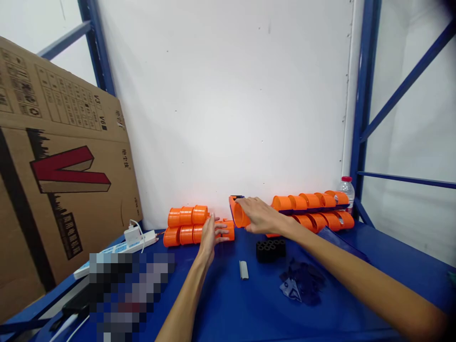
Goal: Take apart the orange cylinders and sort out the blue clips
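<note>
My R hand (261,217) grips an orange plastic tube w/ dark-blue edging (240,216), mouth twd me, long axis approx. front-to-back, betw. ribbed orange plastic cylinders (180,235) L and orange plastic rings (309,202) R, while my L hand (209,232), fingers loosely spread, is by the cylinders.

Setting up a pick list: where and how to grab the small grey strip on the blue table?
I'd pinch the grey strip across its two long edges, near mid-length, coming from above. It lies low and narrow on the blue table, long edges left and right, with bare surface beside both for fingertips.
</note>
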{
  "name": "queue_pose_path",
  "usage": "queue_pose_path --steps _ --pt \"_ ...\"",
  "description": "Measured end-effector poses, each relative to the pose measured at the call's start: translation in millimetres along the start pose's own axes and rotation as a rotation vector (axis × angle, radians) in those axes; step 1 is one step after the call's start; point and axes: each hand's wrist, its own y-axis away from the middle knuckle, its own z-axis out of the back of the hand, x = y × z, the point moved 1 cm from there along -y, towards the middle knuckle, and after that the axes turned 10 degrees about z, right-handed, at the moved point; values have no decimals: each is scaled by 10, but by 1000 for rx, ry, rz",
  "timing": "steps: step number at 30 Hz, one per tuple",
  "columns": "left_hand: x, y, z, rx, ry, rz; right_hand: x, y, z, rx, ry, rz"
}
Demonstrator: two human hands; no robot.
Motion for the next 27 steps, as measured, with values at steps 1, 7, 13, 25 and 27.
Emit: queue_pose_path --steps 1,7,13,25,27 --pt "6 16 -21 52 4 35 171 24 32 -29 4 48" --pt "44 46 -17 60 -85 -7 746 180 -59 -66 -124 254" --pt "90 56 -98 20 -135 -136 127 200 -243 -499 -439 -357" --pt "97 23 -235 -58 -433 -355 79 243 -564 -169 -551 -324" --pt "64 29 -262 -26 -489 -366 58 231 -558 -146 -525 -306"
